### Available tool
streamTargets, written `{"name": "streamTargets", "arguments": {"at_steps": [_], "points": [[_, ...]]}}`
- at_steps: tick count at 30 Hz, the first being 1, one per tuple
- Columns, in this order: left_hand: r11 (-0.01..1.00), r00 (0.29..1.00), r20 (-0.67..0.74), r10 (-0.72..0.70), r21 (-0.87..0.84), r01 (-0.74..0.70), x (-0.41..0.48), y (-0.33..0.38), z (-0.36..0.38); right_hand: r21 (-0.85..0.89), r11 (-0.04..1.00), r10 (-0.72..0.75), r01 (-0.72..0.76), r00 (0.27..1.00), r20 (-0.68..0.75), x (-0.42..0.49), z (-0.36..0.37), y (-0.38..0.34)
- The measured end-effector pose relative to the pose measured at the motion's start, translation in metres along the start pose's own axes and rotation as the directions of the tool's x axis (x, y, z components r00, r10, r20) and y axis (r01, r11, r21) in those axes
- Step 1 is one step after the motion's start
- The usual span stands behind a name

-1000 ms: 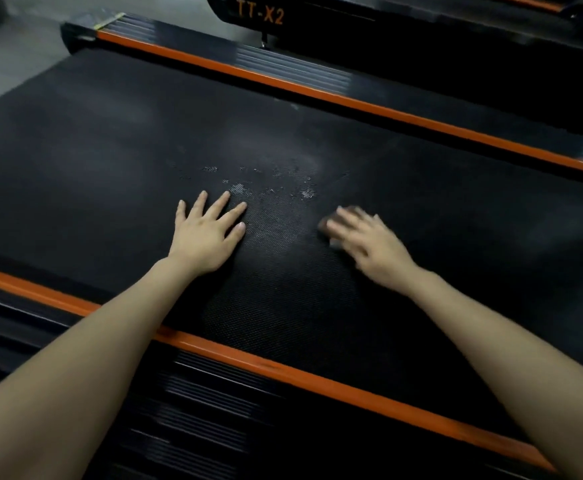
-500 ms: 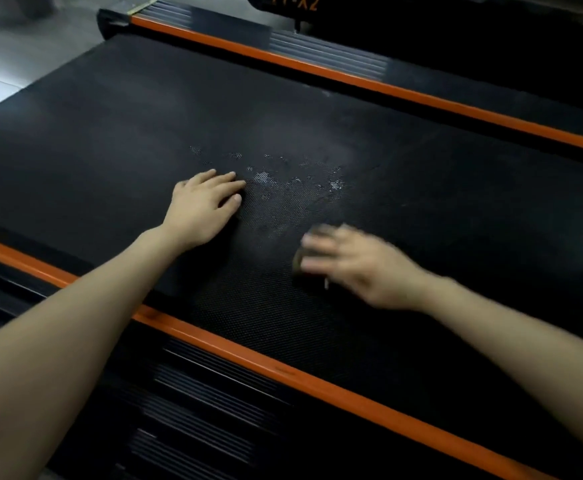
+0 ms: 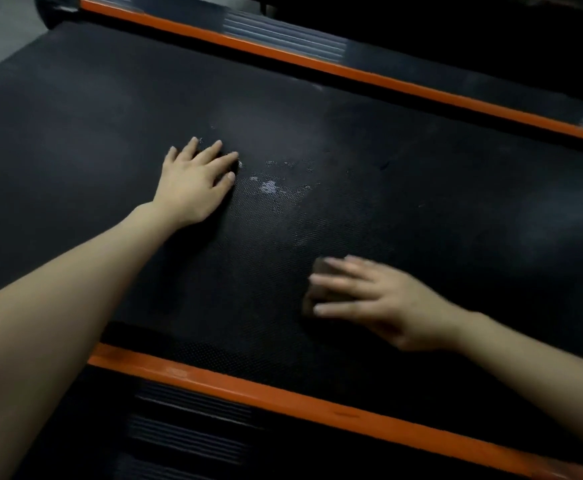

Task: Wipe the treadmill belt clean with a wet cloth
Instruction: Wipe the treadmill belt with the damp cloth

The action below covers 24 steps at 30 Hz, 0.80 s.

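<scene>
Head view, left hand flat on belt, fingers apart, right hand straight-fingered, pressing cloth

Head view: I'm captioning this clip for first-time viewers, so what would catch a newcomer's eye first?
Two bright orange strips stand out: the near rail and the far rail, framing the black treadmill belt. On the belt, the left hand lies flat near the centre, while the right hand presses a brown cloth closer to the near rail. Pale wet specks glisten between the hands.
</scene>
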<state>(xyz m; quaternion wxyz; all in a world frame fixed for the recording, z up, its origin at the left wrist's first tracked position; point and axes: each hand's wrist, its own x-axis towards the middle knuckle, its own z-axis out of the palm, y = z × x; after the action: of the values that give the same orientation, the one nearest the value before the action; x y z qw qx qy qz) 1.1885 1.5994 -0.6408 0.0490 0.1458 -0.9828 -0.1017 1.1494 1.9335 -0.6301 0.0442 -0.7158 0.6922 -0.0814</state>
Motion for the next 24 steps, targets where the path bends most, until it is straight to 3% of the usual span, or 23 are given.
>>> {"name": "streamTargets", "arguments": {"at_steps": [2,3,5,6,7,8,10,12,13,15,17,18,19,20,21,22,23,24], "points": [[1.0,0.999,0.023,0.023,0.013,-0.024,0.007,-0.001,0.004,-0.042,0.964,0.257,-0.263,0.959,-0.119,-0.011,-0.003,0.043],[0.999,0.999,0.029,0.026,0.024,-0.027,0.008,-0.001,0.006,-0.013,0.894,0.435,-0.447,0.876,-0.208,-0.009,-0.006,0.06],[0.998,0.999,0.025,0.029,0.047,-0.031,0.009,-0.001,0.009,0.088,0.583,0.784,-0.807,0.531,-0.321,0.016,-0.01,0.083],[0.998,0.999,0.019,0.032,0.058,-0.034,0.007,-0.001,0.011,0.102,0.44,0.858,-0.892,0.384,-0.342,0.037,-0.009,0.086],[0.997,0.999,0.013,0.038,0.065,-0.038,0.006,-0.001,0.012,0.084,0.385,0.871,-0.919,0.331,-0.363,0.059,-0.006,0.082],[0.997,0.999,0.006,0.043,0.068,-0.044,0.004,0.0,0.013,0.052,0.426,0.842,-0.903,0.375,-0.387,0.081,0.001,0.072],[0.997,0.999,-0.01,0.053,0.062,-0.052,0.002,0.0,0.014,-0.021,0.667,0.686,-0.745,0.625,-0.373,0.109,0.018,0.032],[0.997,0.998,-0.03,0.059,0.056,-0.058,0.002,-0.001,0.015,-0.059,0.876,0.455,-0.479,0.86,-0.228,0.103,0.028,-0.022],[0.997,0.998,-0.032,0.061,0.054,-0.059,0.002,-0.001,0.015,-0.037,0.933,0.349,-0.357,0.926,-0.142,0.09,0.026,-0.04],[0.997,0.998,-0.017,0.055,0.054,-0.054,0.001,-0.001,0.014,-0.021,0.983,0.179,-0.18,0.983,-0.046,0.058,0.011,-0.036],[0.997,0.999,-0.009,0.051,0.061,-0.051,0.001,0.0,0.014,-0.08,0.964,0.249,-0.254,0.966,-0.065,0.035,0.003,0.0],[0.997,0.999,-0.007,0.05,0.062,-0.05,0.001,0.0,0.014,-0.09,0.907,0.4,-0.412,0.908,-0.121,0.03,0.0,0.023],[0.997,0.999,-0.002,0.048,0.062,-0.048,0.0,0.001,0.014,-0.05,0.798,0.58,-0.6,0.789,-0.204,0.03,-0.004,0.044],[0.997,0.999,0.003,0.046,0.064,-0.046,0.001,0.001,0.013,0.02,0.614,0.761,-0.789,0.585,-0.279,0.041,-0.007,0.059],[0.997,0.999,0.007,0.043,0.066,-0.043,0.001,0.001,0.013,0.1,0.369,0.896,-0.924,0.324,-0.303,0.059,-0.009,0.07],[0.997,0.999,0.009,0.039,0.064,-0.039,0.001,0.002,0.014,0.151,0.154,0.947,-0.977,0.102,-0.304,0.081,-0.009,0.075],[0.998,0.999,0.007,0.035,0.058,-0.035,0.001,0.002,0.014,0.162,0.046,0.956,-0.986,-0.004,-0.293,0.105,-0.007,0.076],[0.998,0.999,0.005,0.033,0.051,-0.033,0.002,0.002,0.014,0.141,0.086,0.95,-0.986,0.039,-0.308,0.128,-0.003,0.073]]}}
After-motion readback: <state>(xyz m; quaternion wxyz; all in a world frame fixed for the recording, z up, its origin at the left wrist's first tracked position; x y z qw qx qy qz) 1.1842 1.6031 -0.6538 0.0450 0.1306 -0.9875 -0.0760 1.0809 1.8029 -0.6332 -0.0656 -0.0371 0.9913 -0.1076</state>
